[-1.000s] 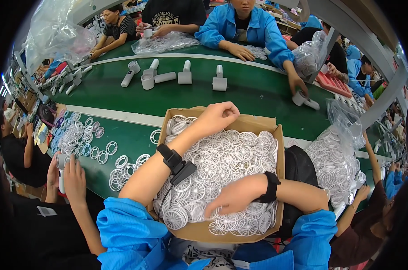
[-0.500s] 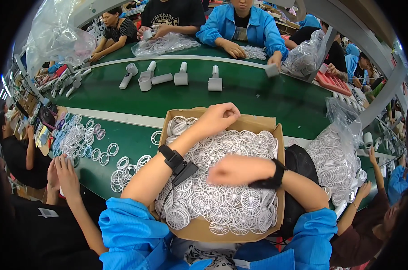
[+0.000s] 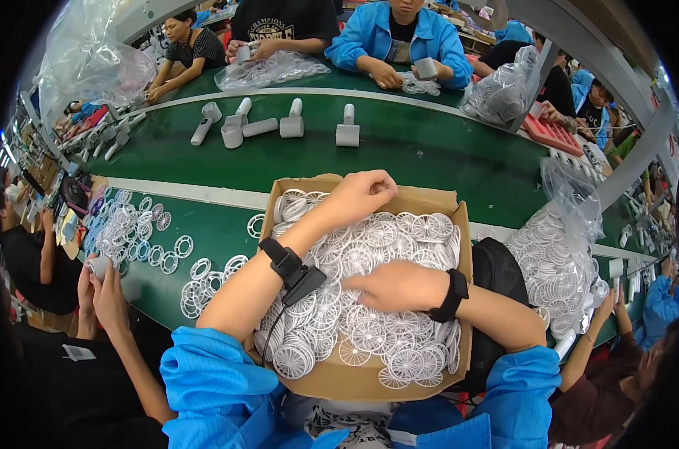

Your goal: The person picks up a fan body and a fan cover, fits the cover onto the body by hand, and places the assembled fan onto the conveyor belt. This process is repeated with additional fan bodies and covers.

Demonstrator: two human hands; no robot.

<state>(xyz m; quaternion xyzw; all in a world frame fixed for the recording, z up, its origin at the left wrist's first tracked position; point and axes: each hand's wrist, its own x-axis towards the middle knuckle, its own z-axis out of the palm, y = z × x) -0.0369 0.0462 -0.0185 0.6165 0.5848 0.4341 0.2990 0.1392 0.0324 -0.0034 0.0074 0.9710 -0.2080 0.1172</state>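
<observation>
A cardboard box [image 3: 461, 258] in front of me is heaped with round white spoked discs [image 3: 369, 333]. My left hand [image 3: 366, 193] hangs over the box's far edge, its fingers curled inward; whatever they may hold is hidden. Lower down, my right hand [image 3: 399, 286] rests on or just above the heap. Its index finger stretches left over the discs and the thumb is apart from it, with nothing visibly gripped. Black straps circle both my wrists, and a dark device is fixed to the left one.
Several grey-white handheld fan bodies [image 3: 347, 133] lie on the green conveyor [image 3: 444, 168] beyond the box. Loose white rings [image 3: 201, 288] are at left. A plastic bag of discs [image 3: 553, 262] stands at right. Co-workers sit across and on both sides.
My right hand, blurred before, is now sharper and slightly lower. Discs near the box's front have shifted, baring some cardboard. The left hand keeps its curl. Across the belt, a co-worker has lifted a grey part.
</observation>
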